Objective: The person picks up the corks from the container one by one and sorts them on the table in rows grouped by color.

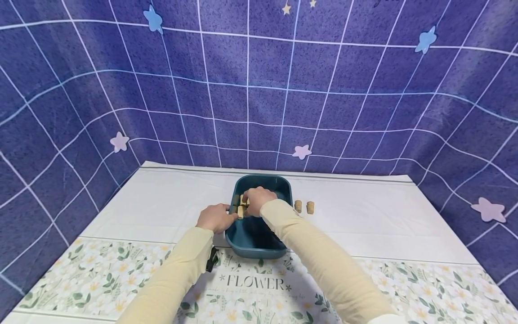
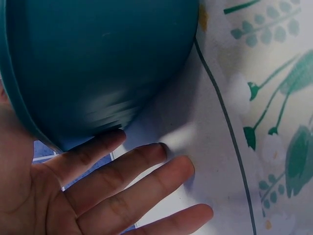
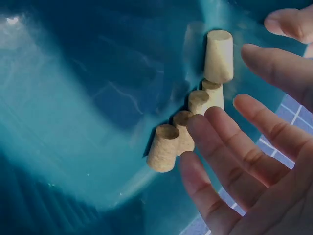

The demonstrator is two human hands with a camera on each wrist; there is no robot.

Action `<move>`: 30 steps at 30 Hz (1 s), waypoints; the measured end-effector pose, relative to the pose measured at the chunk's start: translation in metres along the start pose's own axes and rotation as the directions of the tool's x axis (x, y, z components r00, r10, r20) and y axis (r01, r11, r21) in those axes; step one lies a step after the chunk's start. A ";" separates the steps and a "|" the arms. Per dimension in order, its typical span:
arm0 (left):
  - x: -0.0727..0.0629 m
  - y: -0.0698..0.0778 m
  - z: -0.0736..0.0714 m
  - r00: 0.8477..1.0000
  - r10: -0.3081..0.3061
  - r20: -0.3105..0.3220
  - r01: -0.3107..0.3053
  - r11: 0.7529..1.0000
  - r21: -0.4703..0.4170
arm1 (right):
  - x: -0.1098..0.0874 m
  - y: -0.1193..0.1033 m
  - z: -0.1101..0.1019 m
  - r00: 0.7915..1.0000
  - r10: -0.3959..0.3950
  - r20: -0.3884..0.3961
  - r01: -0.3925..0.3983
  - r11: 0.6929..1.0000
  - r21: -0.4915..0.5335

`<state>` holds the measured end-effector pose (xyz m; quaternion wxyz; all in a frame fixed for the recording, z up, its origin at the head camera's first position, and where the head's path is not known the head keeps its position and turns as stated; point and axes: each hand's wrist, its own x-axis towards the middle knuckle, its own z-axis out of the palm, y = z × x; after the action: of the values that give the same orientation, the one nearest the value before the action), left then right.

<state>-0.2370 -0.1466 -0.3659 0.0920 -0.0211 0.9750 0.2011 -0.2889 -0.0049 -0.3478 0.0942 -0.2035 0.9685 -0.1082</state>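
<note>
The left hand [image 1: 216, 218], fingers straight and spread, touches the left wall of a deep teal basin [image 1: 255, 253] with rounded corners. Inside the basin, the right hand [image 1: 259, 201], fingers apart, reaches beside tan tapered corks [image 3: 198, 101] near the left wall. Two matching corks [image 1: 310, 207] sit right of the basin on white cloth [image 1: 360, 220].

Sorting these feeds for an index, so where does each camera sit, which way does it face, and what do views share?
Head: on the person's head, facing forward and down at the teal bin and starry backdrop; the left hand, right hand and cream sleeves show.
Left wrist: on that wrist, looking at the bin's outer wall and the flowered cover; the left hand's fingers show.
Right wrist: on that wrist, looking into the bin at corks; the right hand's fingers show.
Head and right wrist share corks inside the bin.
</note>
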 end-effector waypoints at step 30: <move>0.001 -0.004 0.001 0.998 0.049 -0.027 -0.048 0.998 0.030 | -0.003 -0.013 0.012 1.000 -0.007 -0.023 0.007 1.000 -0.010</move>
<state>-0.2376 -0.1494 -0.3687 0.0741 0.0011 0.9792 0.1889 -0.2783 -0.0174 -0.3559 0.0818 -0.2063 0.9693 -0.1060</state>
